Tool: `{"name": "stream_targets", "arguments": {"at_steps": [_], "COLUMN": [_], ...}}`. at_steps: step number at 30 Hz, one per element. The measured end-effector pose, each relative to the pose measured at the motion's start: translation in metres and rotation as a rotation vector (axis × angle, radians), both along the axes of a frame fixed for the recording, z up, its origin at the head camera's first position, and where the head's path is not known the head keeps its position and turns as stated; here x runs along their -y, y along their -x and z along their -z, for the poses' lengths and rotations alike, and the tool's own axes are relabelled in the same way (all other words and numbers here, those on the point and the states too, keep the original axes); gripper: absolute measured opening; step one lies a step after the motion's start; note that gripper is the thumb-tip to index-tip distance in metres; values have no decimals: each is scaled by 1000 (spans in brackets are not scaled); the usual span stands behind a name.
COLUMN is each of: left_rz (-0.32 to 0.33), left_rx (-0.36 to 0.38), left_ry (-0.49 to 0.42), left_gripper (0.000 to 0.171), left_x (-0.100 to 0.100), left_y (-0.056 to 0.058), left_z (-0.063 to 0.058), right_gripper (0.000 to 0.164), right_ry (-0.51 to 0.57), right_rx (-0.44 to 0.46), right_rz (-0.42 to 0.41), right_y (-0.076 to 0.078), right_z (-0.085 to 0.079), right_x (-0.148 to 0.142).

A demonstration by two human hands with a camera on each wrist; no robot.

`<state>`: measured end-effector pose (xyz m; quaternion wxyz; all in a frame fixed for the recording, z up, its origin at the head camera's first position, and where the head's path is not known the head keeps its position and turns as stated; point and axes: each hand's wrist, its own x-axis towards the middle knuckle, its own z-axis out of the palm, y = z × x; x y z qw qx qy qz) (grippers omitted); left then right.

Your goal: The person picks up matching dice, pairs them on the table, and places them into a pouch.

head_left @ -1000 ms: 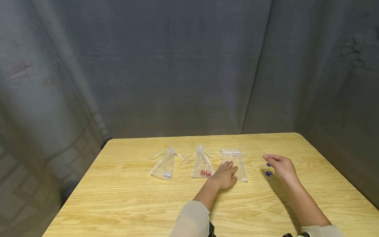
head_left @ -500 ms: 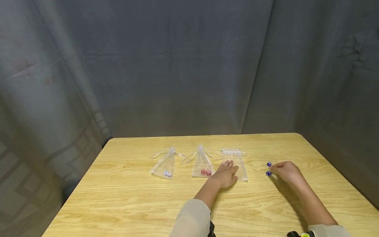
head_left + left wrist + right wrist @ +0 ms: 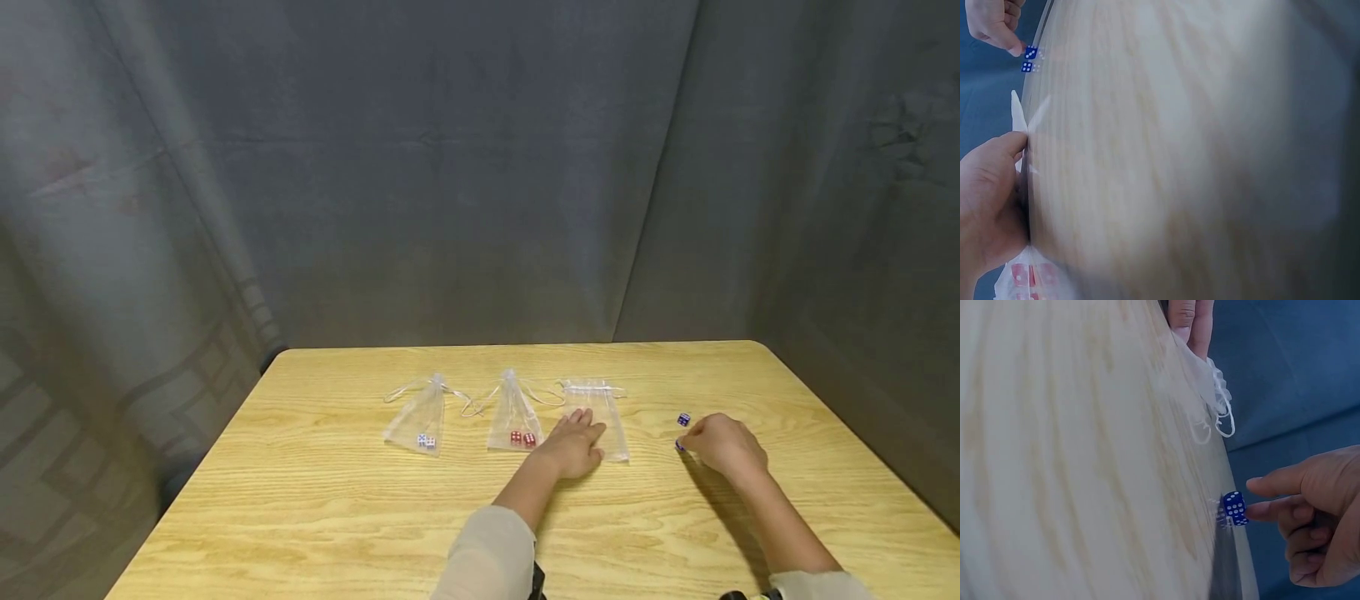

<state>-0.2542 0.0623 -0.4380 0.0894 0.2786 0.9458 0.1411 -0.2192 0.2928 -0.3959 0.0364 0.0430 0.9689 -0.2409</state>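
My left hand (image 3: 573, 446) lies with fingers spread on a sheer white drawstring bag (image 3: 617, 435), whose gathered top points away from me. To its right, my right hand (image 3: 726, 450) is low over the table at the nearer of two blue dice. That nearer die (image 3: 679, 445) is partly covered by my fingers; the farther die (image 3: 684, 419) sits just behind it. In the right wrist view, thumb and index finger (image 3: 1272, 510) stand apart right beside a blue die (image 3: 1234, 503), and the other fingers are curled in.
Left of my left hand lies a sheer drawstring bag (image 3: 507, 412) with two red dice (image 3: 522, 438) inside. Farther left, another bag (image 3: 420, 415) holds two white dice (image 3: 426, 442). The wooden table (image 3: 337, 517) ends at a grey curtain (image 3: 450, 208).
My right hand has moved from the farther blue die down to the nearer one, whose position has shifted slightly. My left hand has stayed on the bag.
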Motion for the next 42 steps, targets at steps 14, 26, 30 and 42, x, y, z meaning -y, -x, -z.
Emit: {"name": "stream_targets", "arguments": {"at_steps": [14,26,30,42], "left_rz": [-8,-9,-10,-9], "left_rx": [15,17,23,23], "left_ry": [-7,-20,-33,-44], "left_gripper": [49,48,48,48], "left_x": [0,1,1,1], "left_y": [0,1,0,0], "left_z": [-1,1,0,1], "right_gripper": [43,39,27,31], "right_ry": [11,0,5,-7], "right_rx": [3,-34,-54,-160], "right_rz": [-8,-10,-13,-49], "right_y": [5,3,1,-10], "right_z": [7,8,7,-17], "right_x": [1,3,5,16]}}
